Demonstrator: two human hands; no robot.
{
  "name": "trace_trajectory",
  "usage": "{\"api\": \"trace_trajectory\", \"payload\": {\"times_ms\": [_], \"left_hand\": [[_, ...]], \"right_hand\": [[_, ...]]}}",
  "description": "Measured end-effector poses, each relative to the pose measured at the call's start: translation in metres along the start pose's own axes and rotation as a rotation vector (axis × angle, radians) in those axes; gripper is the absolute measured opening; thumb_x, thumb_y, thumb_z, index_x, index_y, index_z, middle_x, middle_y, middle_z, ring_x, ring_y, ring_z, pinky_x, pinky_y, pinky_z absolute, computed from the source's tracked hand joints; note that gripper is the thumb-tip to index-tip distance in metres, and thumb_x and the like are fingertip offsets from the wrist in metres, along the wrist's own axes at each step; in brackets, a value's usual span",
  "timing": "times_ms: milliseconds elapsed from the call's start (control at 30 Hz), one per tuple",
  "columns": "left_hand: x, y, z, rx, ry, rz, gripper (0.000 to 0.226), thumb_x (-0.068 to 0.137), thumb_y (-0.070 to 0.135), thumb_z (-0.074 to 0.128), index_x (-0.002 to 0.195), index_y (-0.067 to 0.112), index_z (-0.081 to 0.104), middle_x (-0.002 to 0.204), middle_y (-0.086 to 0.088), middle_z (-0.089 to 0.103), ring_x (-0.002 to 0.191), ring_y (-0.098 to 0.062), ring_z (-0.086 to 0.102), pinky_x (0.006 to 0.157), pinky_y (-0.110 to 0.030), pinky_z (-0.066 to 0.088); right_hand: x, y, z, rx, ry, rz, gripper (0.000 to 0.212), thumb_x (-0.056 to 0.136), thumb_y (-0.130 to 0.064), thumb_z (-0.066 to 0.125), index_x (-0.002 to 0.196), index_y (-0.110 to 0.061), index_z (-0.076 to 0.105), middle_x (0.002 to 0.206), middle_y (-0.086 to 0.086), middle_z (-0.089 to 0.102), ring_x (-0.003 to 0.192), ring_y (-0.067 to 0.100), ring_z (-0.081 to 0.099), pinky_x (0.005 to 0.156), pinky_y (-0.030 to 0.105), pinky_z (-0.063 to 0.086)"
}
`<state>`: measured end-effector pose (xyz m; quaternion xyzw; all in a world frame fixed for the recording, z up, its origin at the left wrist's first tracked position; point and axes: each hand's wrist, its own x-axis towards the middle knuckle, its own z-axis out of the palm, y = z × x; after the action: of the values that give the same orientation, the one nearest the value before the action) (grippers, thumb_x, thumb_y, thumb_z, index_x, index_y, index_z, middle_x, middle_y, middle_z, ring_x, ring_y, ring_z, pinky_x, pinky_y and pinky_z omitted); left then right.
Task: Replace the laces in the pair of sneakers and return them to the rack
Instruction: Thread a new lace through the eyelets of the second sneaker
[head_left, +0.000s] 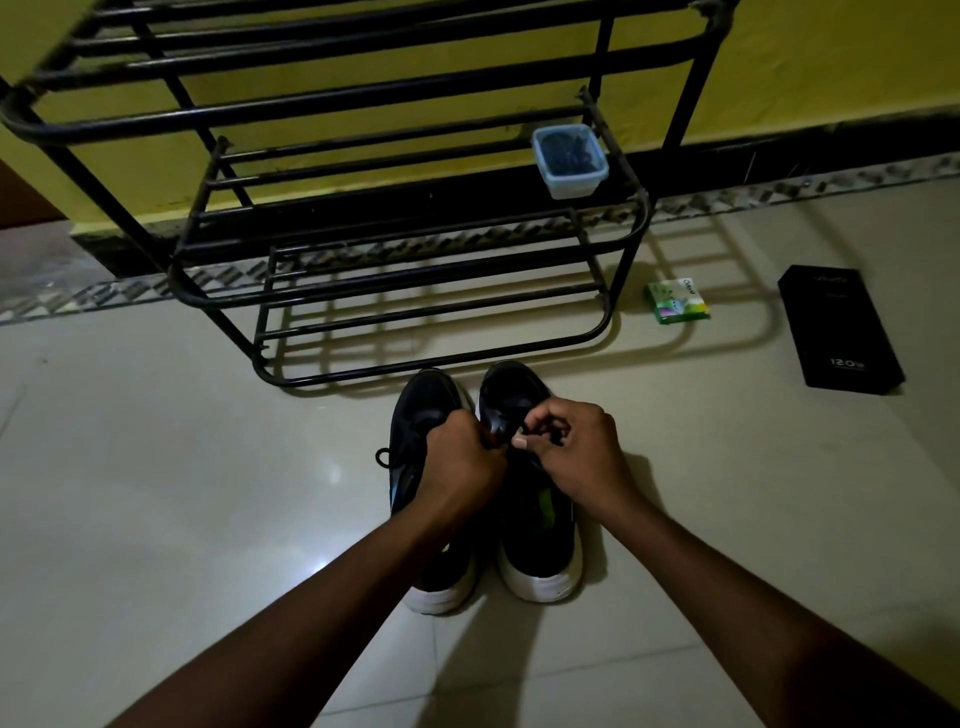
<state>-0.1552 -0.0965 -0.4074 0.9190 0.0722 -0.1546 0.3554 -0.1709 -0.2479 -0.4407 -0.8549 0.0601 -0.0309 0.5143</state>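
Note:
Two black sneakers with white soles stand side by side on the tiled floor, toes toward the rack: the left sneaker and the right sneaker. Both my hands work over the right sneaker's lacing. My left hand is curled and pinches the black lace. My right hand pinches the same lace from the other side. A black lace loop hangs off the left sneaker's outer side. The black metal shoe rack stands just beyond the toes.
A clear plastic box with dark contents sits on the rack's middle shelf at the right. On the floor to the right lie a small green carton and a long black box. A yellow wall runs behind the rack.

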Motion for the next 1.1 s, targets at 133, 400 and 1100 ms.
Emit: {"api": "trace_trajectory", "payload": {"times_ms": [133, 400, 1100], "left_hand": [[0.002, -0.002, 0.000, 0.030, -0.010, 0.005, 0.018, 0.090, 0.021, 0.069, 0.095, 0.004, 0.070, 0.086, -0.009, 0.067, 0.075, -0.018, 0.064, 0.038, -0.009, 0.031], [0.001, 0.000, 0.001, 0.028, 0.009, 0.001, 0.018, 0.090, 0.018, 0.069, 0.094, 0.001, 0.069, 0.082, -0.009, 0.064, 0.076, -0.021, 0.063, 0.037, -0.011, 0.030], [-0.010, 0.009, -0.007, 0.019, 0.035, 0.027, 0.012, 0.087, 0.010, 0.070, 0.085, 0.001, 0.077, 0.081, -0.016, 0.074, 0.075, -0.022, 0.070, 0.069, -0.040, 0.058]], "right_hand": [[0.000, 0.000, 0.001, -0.009, -0.003, -0.012, 0.026, 0.074, -0.011, 0.085, 0.070, -0.028, 0.066, 0.070, -0.010, 0.069, 0.067, 0.001, 0.065, 0.064, 0.019, 0.053], [0.001, 0.002, -0.003, -0.027, -0.035, -0.064, 0.025, 0.074, -0.013, 0.086, 0.074, -0.030, 0.068, 0.074, -0.009, 0.070, 0.070, 0.005, 0.067, 0.067, 0.025, 0.057], [-0.013, 0.006, 0.006, -0.143, 0.090, -0.206, 0.018, 0.075, -0.009, 0.083, 0.082, -0.021, 0.071, 0.083, -0.003, 0.063, 0.067, 0.010, 0.063, 0.064, 0.032, 0.057]]}}
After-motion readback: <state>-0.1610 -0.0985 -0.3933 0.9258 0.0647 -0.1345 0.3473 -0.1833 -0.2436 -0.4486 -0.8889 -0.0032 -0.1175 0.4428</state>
